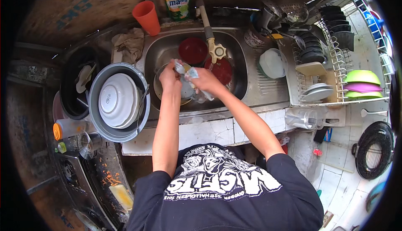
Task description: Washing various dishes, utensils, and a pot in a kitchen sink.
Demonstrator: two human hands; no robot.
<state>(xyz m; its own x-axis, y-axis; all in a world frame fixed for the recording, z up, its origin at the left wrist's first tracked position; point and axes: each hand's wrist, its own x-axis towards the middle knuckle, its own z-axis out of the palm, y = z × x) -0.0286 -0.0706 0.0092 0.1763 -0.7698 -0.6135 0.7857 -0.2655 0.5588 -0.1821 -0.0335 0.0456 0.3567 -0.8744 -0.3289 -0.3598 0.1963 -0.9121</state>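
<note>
Both my hands are over the metal sink (196, 105), close together. My left hand (170, 77) grips a pale, whitish utensil (179, 68), which looks like a spoon or fork. In my right hand (204, 80) is a pale sponge or cloth (192, 72), pressed near the utensil; a clear or white piece sticks out below that hand, too blurred to name. Under the hands lies a round pan or basin (159, 88), partly hidden. Two dark red bowls, one behind (192, 50) and one to the right (221, 70), sit in the sink. The faucet (216, 51) reaches over them.
Left of the sink, a grey basin (94, 105) holds white plates (110, 99). An orange cup (146, 19) and dish soap pouch (177, 8) stand behind. At right are a white bowl (272, 63), a utensil holder (255, 37) and a wire dish rack (361, 101). A stove (75, 180) is lower left.
</note>
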